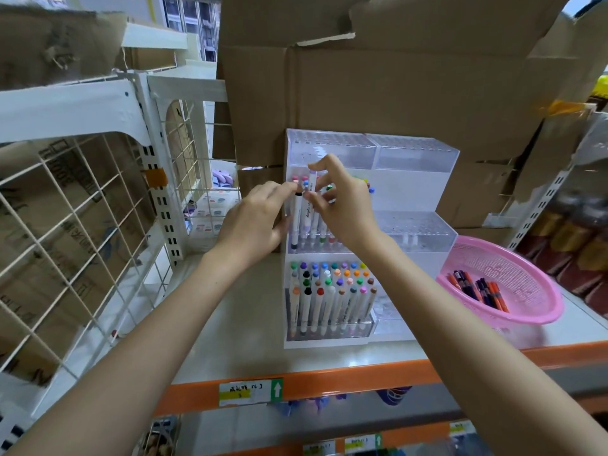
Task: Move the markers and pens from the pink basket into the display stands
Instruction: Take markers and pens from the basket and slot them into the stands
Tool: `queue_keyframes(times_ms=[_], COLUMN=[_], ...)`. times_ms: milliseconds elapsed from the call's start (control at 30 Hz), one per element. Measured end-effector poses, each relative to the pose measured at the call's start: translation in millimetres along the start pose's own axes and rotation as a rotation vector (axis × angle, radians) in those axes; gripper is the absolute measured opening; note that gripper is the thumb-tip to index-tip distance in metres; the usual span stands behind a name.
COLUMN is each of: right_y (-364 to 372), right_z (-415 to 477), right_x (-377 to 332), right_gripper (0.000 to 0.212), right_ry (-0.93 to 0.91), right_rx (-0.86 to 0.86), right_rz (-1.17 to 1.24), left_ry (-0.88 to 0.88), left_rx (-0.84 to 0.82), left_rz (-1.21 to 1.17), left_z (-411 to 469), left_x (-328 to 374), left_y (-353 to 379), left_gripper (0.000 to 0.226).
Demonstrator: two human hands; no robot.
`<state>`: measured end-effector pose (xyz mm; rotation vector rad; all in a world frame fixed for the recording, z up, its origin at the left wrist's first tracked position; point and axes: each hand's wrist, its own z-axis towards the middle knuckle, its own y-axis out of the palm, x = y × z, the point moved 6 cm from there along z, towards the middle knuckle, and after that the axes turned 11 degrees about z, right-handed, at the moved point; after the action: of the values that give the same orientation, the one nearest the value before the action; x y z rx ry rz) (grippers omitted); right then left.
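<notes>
orange steel shelf edge (329, 380), paper label, at front. grey shelf board (243, 324) behind it. clear acrylic tiered display stand (411, 153), centre of board; bottom tier filled with upright white-barrelled markers with coloured caps (329, 291). pink plastic mesh basket (523, 274), just right of stand, holding loose orange and dark purple pens (477, 289). middle tier, left corner: left hand (253, 222), fingertips pinching black-capped white marker (297, 222) near its top; right hand (342, 205), thumb and forefinger pinching lilac-capped white marker (311, 199); both markers upright. brown cardboard boxes (394, 87) behind. white wire grid rack (82, 225), left.
</notes>
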<state>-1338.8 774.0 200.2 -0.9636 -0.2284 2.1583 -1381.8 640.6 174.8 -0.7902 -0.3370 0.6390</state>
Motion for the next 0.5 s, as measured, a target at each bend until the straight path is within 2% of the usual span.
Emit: queue_keyframes(times_ms=[167,500], right_y=[10.5,8.7], right_z=[-8.7,-2.1], right_x=[9.1,10.1], right_gripper=[0.028,0.024], right_ry=[0.025,0.043], right_rx=[-0.118,-0.072], right_rz=[-0.040,-0.041], left_ry=[0.020,0.061], left_rx=[0.004,-0.018], left_rz=[0.014,0.001], left_z=[-1.6,-6.5], left_x=[-3.2,-6.1], left_y=[-2.8,-2.7], left_gripper=[0.049,0.058])
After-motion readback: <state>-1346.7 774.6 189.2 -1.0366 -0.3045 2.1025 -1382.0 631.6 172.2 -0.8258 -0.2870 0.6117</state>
